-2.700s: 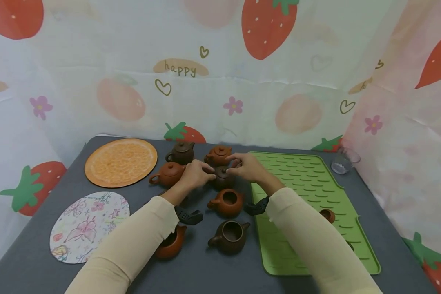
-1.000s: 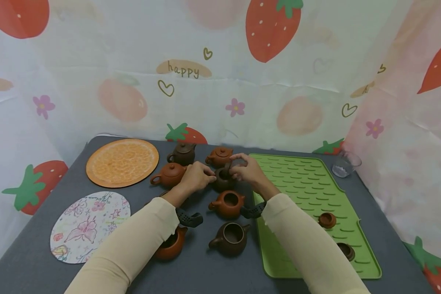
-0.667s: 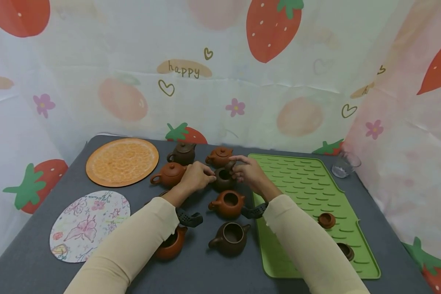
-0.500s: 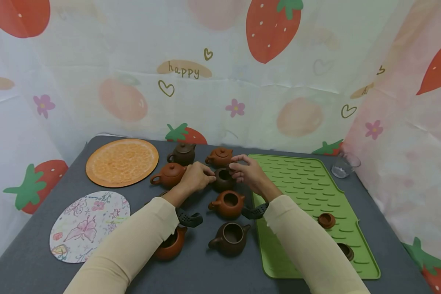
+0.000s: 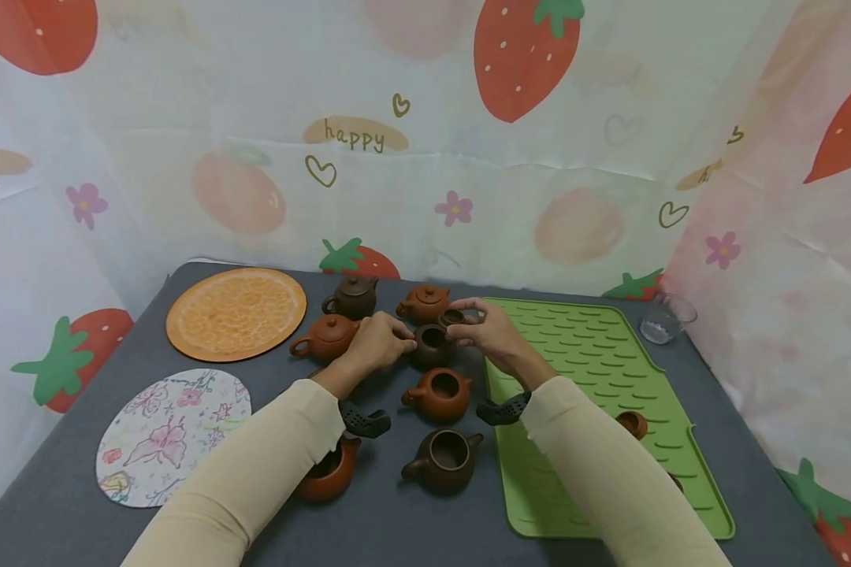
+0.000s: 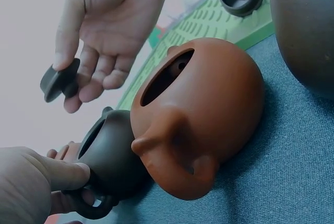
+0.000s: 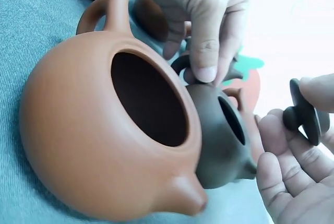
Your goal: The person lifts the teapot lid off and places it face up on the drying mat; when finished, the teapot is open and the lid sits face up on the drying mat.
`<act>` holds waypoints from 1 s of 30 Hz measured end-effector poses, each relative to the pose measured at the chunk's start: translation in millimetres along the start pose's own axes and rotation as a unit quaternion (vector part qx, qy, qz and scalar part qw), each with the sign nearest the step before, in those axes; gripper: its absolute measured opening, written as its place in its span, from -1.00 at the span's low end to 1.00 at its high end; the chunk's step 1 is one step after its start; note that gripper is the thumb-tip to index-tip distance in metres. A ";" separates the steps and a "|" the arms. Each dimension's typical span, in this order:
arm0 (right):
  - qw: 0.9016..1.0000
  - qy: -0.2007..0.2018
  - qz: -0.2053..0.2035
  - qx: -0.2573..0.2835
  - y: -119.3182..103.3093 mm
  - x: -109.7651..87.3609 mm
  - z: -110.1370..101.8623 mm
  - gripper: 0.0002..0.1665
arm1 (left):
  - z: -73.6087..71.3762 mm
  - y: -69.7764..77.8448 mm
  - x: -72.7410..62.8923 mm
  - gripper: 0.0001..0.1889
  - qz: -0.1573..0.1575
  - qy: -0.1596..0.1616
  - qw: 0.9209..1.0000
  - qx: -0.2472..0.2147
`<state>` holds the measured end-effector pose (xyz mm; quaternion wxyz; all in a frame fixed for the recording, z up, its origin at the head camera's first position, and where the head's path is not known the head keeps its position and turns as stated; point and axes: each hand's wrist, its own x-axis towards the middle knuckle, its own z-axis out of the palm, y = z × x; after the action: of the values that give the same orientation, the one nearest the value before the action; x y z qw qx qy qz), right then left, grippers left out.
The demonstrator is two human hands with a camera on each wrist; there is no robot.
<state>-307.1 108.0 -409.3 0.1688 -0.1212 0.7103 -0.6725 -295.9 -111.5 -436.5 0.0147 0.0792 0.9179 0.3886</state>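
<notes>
From the head view I noted the left hand point(image 5: 377, 340) holding the dark brown teapot point(image 5: 431, 347) at its handle side, fingers point(image 6: 62, 174) curled and pinching the handle, the pot standing open-mouthed on the grey worktop point(image 5: 397, 528) just left of the green ridged mat point(image 5: 610, 370). The right hand point(image 5: 485, 331) held the small dark lid point(image 5: 453, 317) just above and to the right of that pot's mouth, clear of it; thumb and forefinger pinched the lid, which sat tilted in the wrist views point(image 7: 305, 113), with the other fingers point(image 7: 276, 182) loosely spread below. An open red-brown teapot point(image 5: 440, 392) stood just in front of the dark one, the two nearly touching in the left wrist view. Behind sat three lidded pots: one dark point(image 5: 353, 296), two orange-brown point(image 5: 422, 302) point(image 5: 328, 335). Another open dark pot point(image 5: 445, 458) stood nearer me. Two loose lids point(image 5: 633, 424) lay on the mat. An orange round mat point(image 5: 235, 313) and a floral one point(image 5: 170, 433) lay well off to the left.
</notes>
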 end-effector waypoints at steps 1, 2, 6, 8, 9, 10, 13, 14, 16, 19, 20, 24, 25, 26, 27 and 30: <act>1.000 -0.003 -0.001 -0.005 -1.6 -1.2 -1.0 -0.40 | -0.1 -0.1 -0.2 -0.85 0.000 0.000 1.000 0.001; 1.000 -0.006 -0.002 -0.011 -3.3 -2.4 -2.2 -0.41 | -0.2 -0.1 -0.3 -0.84 0.000 0.000 1.000 0.001; 0.999 -0.010 -0.006 -0.041 -10.1 -7.7 -8.1 -0.42 | -1.0 0.5 -1.0 -0.85 0.001 -0.001 1.000 0.000; 0.998 -0.008 -0.011 -0.058 -13.8 -10.8 -11.7 -0.44 | -1.4 0.6 -1.1 -0.85 0.002 -0.001 1.000 0.000; 0.998 -0.005 -0.013 -0.067 -15.5 -12.3 -13.7 -0.45 | -1.6 0.7 -1.2 -0.85 0.002 -0.002 1.000 -0.001; 0.997 -0.003 -0.015 -0.076 -17.2 -13.8 -15.7 -0.46 | -1.8 0.7 -1.3 -0.85 0.002 -0.002 1.000 -0.002; 0.995 0.002 -0.017 -0.101 -21.9 -18.4 -21.5 -0.50 | -2.5 0.5 -1.5 -0.85 0.001 -0.002 1.000 -0.002; 0.994 0.003 -0.016 -0.107 -23.2 -19.8 -23.2 -0.51 | -2.7 0.6 -1.6 -0.84 0.002 -0.002 1.000 -0.002; 0.993 0.001 -0.016 -0.116 -25.9 -22.6 -26.5 -0.51 | -3.0 0.9 -1.8 -0.84 0.004 -0.001 1.000 -0.003; 0.992 -0.001 -0.018 -0.124 -29.8 -27.3 -30.9 -0.51 | -2.9 1.1 -1.8 -0.84 0.007 -0.001 1.000 -0.004; 0.992 -0.003 -0.020 -0.127 -31.2 -29.1 -32.4 -0.51 | -2.7 1.2 -1.8 -0.84 0.008 0.000 1.000 -0.004; 0.988 -0.001 -0.018 -0.151 -37.3 -37.4 -39.7 -0.50 | -1.6 0.3 -2.0 -0.84 0.009 0.000 1.000 -0.005; 0.987 -0.001 -0.016 -0.157 -38.5 -39.5 -41.9 -0.49 | -1.4 0.2 -2.1 -0.84 0.009 0.001 1.000 -0.005; 0.987 0.001 -0.013 -0.160 -39.6 -41.5 -44.0 -0.49 | -1.2 0.2 -2.2 -0.84 0.010 0.002 1.000 -0.005; 0.986 0.001 -0.010 -0.164 -40.5 -43.3 -46.4 -0.49 | -1.2 0.2 -2.4 -0.85 0.009 0.002 1.000 -0.005; 0.985 0.000 -0.007 -0.175 -42.0 -48.1 -53.5 -0.48 | -1.4 0.6 -2.4 -0.85 0.009 0.003 1.000 -0.005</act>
<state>-287.0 173.3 -361.8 0.1405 -0.1537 0.8160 -0.5392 -293.5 -112.4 -435.2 0.0086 0.0865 0.9153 0.3934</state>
